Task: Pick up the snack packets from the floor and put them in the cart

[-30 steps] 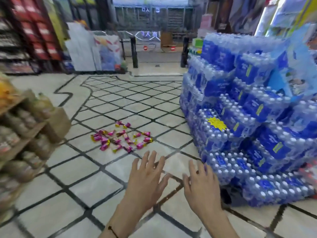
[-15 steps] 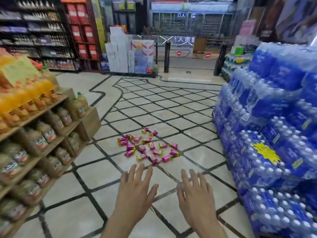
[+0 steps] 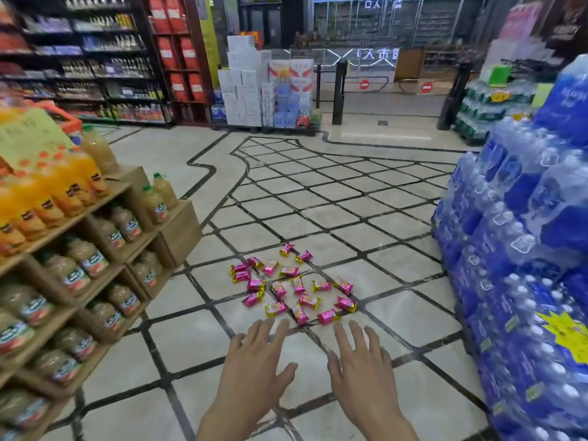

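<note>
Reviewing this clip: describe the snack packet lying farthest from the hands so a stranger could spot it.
Between the wooden juice shelf and the blue water-bottle stack, pink snack packets litter the tiled floor. The farthest packet sits at the scatter's far tip, in a pair apart from the rest; it is the left of the two.

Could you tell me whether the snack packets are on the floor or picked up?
On the floor: the pink snack packets lie scattered there; the left hand and right hand are spread open, holding nothing.

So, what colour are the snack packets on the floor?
Snack packets: pink, yellow ends; head view.
</note>
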